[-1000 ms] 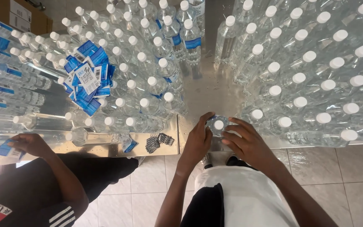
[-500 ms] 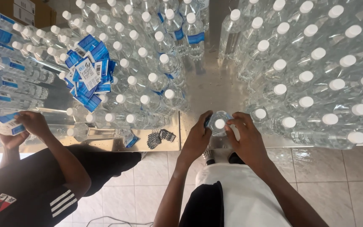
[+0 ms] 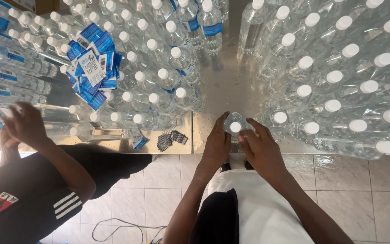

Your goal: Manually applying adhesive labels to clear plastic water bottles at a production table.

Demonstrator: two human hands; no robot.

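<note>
A clear water bottle with a white cap stands upright at the near edge of the steel table. My left hand wraps its left side and my right hand wraps its right side, fingers on the bottle's shoulder. Its lower part is hidden behind my hands. Several unlabelled capped bottles crowd the table just right of it.
Several bottles, some with blue labels, stand to the left. A pile of loose blue-and-white labels lies on them. A co-worker's hands work at far left. A dark crumpled scrap lies at the table edge. A cable runs across the tiled floor.
My hands have stayed on the bottle, shifting slightly around it. The co-worker's hand moved up and right from the labelled bottle. The view has tilted slightly.
</note>
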